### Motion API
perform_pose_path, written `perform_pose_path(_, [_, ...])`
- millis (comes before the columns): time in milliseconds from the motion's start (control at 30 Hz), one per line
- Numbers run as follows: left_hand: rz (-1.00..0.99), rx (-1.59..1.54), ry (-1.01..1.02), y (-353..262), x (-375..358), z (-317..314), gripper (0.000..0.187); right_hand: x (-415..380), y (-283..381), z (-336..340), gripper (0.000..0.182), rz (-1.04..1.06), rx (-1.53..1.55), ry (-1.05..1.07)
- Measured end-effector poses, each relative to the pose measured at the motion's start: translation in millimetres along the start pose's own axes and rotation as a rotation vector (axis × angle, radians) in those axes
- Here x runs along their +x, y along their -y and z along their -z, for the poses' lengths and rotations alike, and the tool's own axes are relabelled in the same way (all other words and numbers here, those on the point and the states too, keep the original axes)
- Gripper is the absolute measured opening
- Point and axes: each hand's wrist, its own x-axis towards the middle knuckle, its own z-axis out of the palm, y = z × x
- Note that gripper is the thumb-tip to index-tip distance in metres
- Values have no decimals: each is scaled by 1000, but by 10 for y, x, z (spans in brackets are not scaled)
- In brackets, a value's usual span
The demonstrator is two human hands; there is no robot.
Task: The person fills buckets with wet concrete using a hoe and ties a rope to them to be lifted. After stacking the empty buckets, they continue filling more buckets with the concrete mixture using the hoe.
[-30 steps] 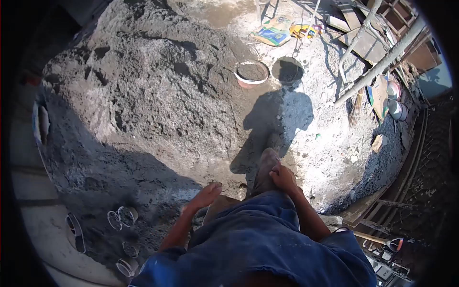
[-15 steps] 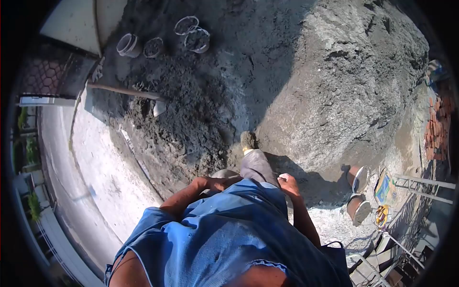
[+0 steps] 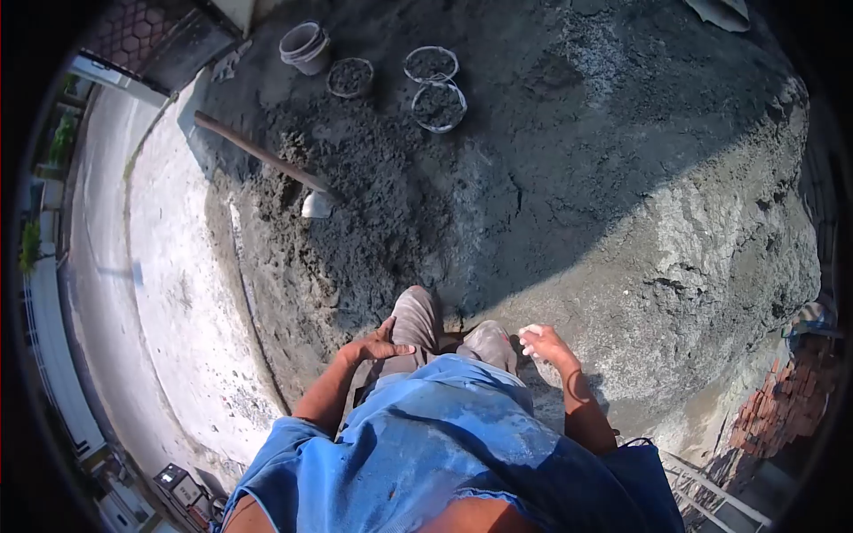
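My left hand (image 3: 380,345) lies on my grey trouser leg (image 3: 416,318), thumb and fingers apart. Beside my other knee, my right hand (image 3: 549,346) hangs with curled fingers; something whitish shows at the fingertips, and I cannot make out whether it is an object or a coating. Ahead and to the left, a hoe with a long wooden handle (image 3: 258,153) rests with its pale blade (image 3: 317,205) in a heap of wet grey mortar (image 3: 373,213). Neither hand touches it.
Beyond the mortar stand a stack of buckets (image 3: 305,47) and several filled ones, including a front bucket (image 3: 439,107). A large grey sand mound (image 3: 702,240) rises at right. Bricks (image 3: 773,404) lie far right; a pale paved strip (image 3: 182,302) runs along the left.
My view has turned to the right, and the buckets and hoe appear farther right. My legs have shifted, with both knees now showing. My right hand is raised away from my leg.
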Motion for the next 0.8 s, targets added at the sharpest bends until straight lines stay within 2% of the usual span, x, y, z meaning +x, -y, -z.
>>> perform_pose_path(100, [58,-104,-23,-83,63,294,127,624,538,397,29,160,42,-249])
perform_pose_path(233, [101,-149,-12,-198,486,962,119,1229,1325,694,28,166,16,-283])
perform_pose_path(267, [118,-173,-23,-213,552,958,116,1299,1464,724,28,170,-41,-292])
perform_pose_path(300, [126,-106,-67,-279,655,1090,103,1322,1586,675,28,173,-98,-284])
perform_pose_path(333, [129,-108,-71,-263,789,1239,103,1380,1781,642,28,175,-100,-280])
perform_pose_path(400, [29,-184,74,-453,1007,1609,76,1439,2247,631,24,206,-5,-172])
perform_pose_path(433, [61,113,-161,-516,1085,1740,50,1586,2415,676,24,202,-68,-114])
perform_pose_path(467, [67,116,-151,-440,1256,1797,50,1708,2607,734,24,192,-61,-114])
perform_pose_path(533, [-367,-698,-449,-119,1733,1868,37,2052,3061,872,23,359,-46,-24])
perform_pose_path(567, [-168,-334,-366,-696,1591,2217,38,2296,3318,954,22,361,-36,-16])
perform_pose_path(600, [-152,-339,-360,-922,1610,2368,38,2564,3582,1042,22,336,-47,-29])
perform_pose_path(667, [-151,-595,-382,-1154,1859,2657,37,3263,4127,1214,22,300,-96,-45])
perform_pose_path(700, [-118,-617,-508,-1169,2006,2712,35,3678,4337,1299,22,277,-132,-48])
perform_pose_path(767, [-106,-727,-577,-1127,2373,2754,32,4852,4470,1453,25,304,-162,-26])
perform_pose_path(800, [-125,-820,-650,-1062,2505,2741,29,5281,4557,1518,28,316,-417,-90])
